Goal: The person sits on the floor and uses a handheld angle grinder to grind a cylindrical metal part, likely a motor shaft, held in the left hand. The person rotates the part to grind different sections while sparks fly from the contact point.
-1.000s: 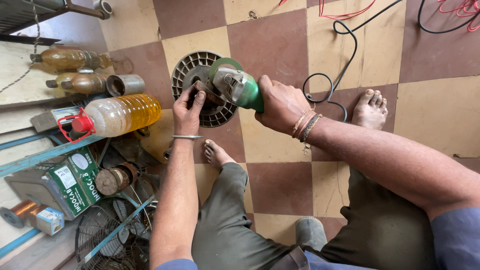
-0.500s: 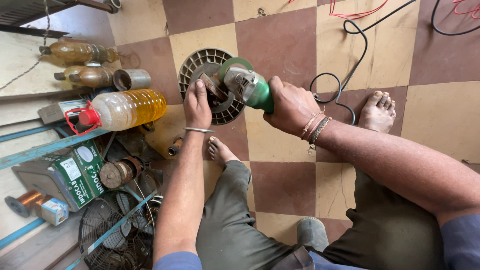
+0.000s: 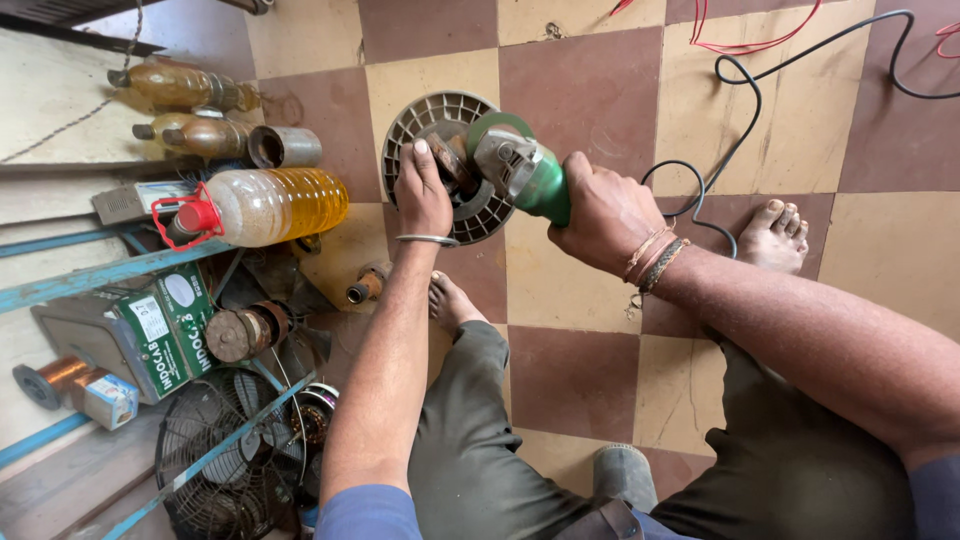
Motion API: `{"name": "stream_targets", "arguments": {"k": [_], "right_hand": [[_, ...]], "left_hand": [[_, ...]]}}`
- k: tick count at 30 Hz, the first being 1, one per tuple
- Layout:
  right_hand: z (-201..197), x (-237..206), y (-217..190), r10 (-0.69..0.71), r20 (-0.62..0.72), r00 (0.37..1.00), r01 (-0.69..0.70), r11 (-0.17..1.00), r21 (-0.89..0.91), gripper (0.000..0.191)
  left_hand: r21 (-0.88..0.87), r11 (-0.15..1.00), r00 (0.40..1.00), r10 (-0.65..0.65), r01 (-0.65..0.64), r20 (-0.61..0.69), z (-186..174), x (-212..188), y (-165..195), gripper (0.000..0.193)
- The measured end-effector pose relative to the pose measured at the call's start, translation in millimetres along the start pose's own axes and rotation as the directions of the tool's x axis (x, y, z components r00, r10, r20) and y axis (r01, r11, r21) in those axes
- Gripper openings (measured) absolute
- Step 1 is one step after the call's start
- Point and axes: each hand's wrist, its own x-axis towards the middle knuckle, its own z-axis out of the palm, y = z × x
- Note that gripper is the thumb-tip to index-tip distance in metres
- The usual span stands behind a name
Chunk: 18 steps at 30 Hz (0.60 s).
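From the head camera I saw the round slotted fan cover (image 3: 425, 115) lying flat on the checkered floor (image 3: 590, 120), and I placed everything by it. My right hand (image 3: 605, 212) had its fingers wrapped tight around the green angle grinder (image 3: 520, 170), whose head sat over the cover's middle. My left hand (image 3: 423, 192) pressed on the cover's left part, fingers curled against the grinder head. Left of the cover lay a bottle of yellow oil (image 3: 265, 205); right of it, a black cable (image 3: 740, 110).
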Motion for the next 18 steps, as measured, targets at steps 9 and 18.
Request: {"name": "stream_targets", "arguments": {"k": [9, 18], "right_hand": [[-1.5, 5.5, -5.4, -0.020, -0.037, 0.999, 0.019, 1.000, -0.015, 0.048], [-13.0, 10.9, -19.2, -0.046, -0.011, 0.999, 0.045, 0.997, -0.067, 0.046]], "left_hand": [[-0.035, 0.998, 0.999, 0.052, -0.052, -0.011, 2.0, 2.0, -7.6, 0.046], [-0.039, 0.994, 0.995, 0.098, -0.098, -0.004, -0.9, -1.2, -1.6, 0.047]]}}
